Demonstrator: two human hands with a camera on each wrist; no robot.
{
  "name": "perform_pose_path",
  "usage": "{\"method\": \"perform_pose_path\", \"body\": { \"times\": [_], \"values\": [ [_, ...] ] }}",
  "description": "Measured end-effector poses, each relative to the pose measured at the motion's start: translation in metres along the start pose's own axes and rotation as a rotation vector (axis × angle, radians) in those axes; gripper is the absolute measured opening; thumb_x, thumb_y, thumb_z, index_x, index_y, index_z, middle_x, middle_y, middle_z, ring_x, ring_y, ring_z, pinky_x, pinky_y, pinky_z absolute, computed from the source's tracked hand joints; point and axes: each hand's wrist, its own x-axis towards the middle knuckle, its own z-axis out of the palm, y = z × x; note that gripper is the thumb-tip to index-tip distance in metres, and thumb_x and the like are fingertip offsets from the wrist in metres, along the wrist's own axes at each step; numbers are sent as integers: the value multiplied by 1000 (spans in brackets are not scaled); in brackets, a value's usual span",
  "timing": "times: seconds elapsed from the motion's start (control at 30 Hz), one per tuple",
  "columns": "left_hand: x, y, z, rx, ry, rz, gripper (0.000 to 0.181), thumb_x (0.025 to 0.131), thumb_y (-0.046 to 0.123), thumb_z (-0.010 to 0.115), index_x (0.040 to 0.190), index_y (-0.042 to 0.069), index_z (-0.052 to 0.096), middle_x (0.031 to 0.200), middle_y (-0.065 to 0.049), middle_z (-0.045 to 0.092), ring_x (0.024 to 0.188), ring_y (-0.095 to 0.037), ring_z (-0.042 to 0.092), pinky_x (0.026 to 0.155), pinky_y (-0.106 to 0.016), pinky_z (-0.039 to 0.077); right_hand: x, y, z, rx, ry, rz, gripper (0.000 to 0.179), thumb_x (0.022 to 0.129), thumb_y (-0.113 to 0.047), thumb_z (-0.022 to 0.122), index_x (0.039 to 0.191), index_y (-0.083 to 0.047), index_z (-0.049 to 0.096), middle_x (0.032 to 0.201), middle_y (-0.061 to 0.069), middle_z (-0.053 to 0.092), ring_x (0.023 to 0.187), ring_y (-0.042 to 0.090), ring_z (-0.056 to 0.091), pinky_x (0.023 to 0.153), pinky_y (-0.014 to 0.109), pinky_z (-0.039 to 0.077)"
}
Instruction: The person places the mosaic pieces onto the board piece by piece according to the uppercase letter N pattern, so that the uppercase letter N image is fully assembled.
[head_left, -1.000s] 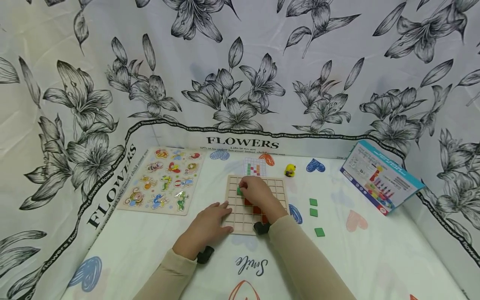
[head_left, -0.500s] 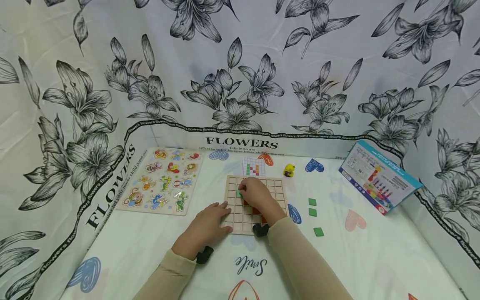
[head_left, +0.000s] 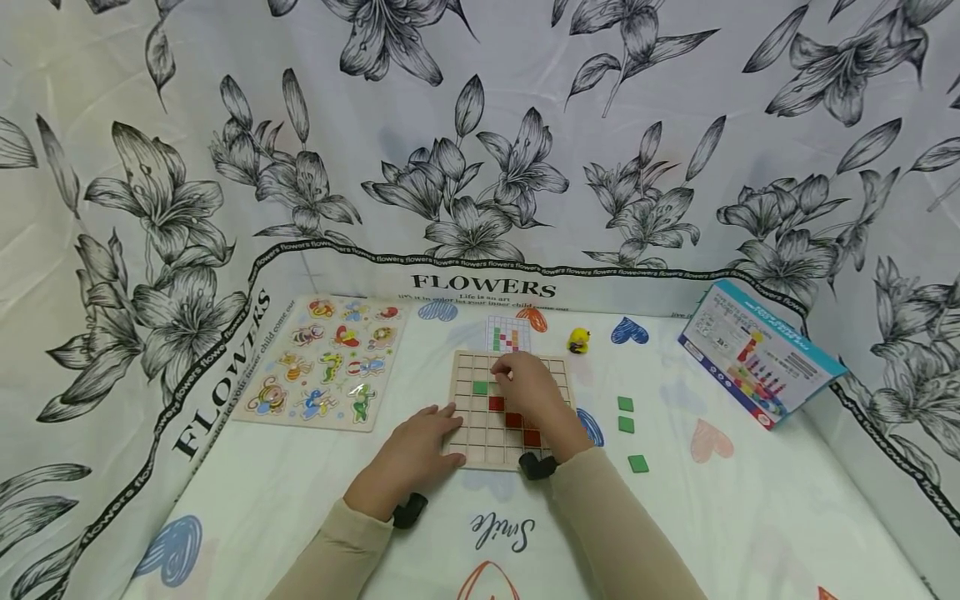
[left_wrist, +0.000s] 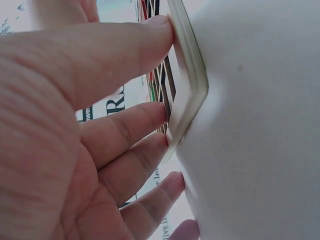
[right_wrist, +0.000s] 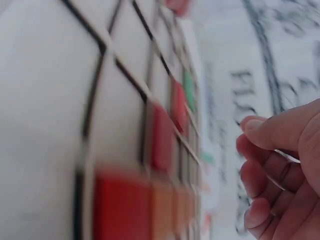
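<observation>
A wooden grid board (head_left: 476,454) lies on the table before me. On it sit a green square tile (head_left: 480,387) and a diagonal of red tiles (head_left: 497,403) stepping down to the right. Orange tiles (right_wrist: 162,205) beside the nearest red one appear in the right wrist view. My left hand (head_left: 420,446) rests at the board's left side, thumb and fingertips touching its edge (left_wrist: 196,80). Over the upper middle of the board hovers my right hand (head_left: 528,387), its fingers loosely bent, thumb near the index fingertip, nothing between them. The forearm and hand hide the board's right part.
Several green tiles (head_left: 626,404) lie to the board's right. Behind it are a pattern card (head_left: 508,333) and a small yellow duck toy (head_left: 578,340). An insect puzzle board (head_left: 330,367) lies at left; a box (head_left: 761,354) stands at right near the curtain.
My right hand has let go of the green tile, which now lies on the board, and has moved right, uncovering red tiles. The left hand stays where it was.
</observation>
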Motion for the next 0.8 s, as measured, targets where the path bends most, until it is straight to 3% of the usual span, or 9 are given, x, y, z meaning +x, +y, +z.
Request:
{"method": "perform_pose_path", "body": {
  "times": [0.2,0.4,0.57,0.67,0.8],
  "values": [
    [1,2,1,-3,-6,-14,65,93,32,88,150,10,67,169,-6,51,159,-37,44,127,-60,40,-31,55,-47,70,155,95,21,110,-14,64,125,-7,78,123,10,74,100,28,63,89,44,58],
    [0,0,1,8,-8,-28,64,93,31,87,150,9,67,169,-7,51,159,-38,44,127,-61,40,-57,124,-83,30,132,305,30,112,-15,57,137,-7,71,136,17,66,111,34,60,97,50,56],
    [-1,-1,0,6,-7,-28,63,94,31,87,150,9,67,169,-7,51,159,-38,44,126,-62,40,-69,154,-91,66,60,359,39,111,-15,55,148,-7,64,138,19,61,112,34,57,93,48,52],
    [-1,-1,0,7,-4,-13,63,94,30,87,150,9,67,169,-8,52,158,-39,45,125,-62,42,-71,165,-89,95,34,364,45,111,-16,55,155,-8,59,137,18,61,111,32,56,92,44,51],
    [-1,2,-1,10,-1,8,62,94,30,87,149,8,68,168,-9,53,157,-40,46,124,-62,43,-71,172,-86,105,35,368,45,111,-17,57,154,-6,60,140,20,60,114,32,56,97,48,52]
  ]
}}
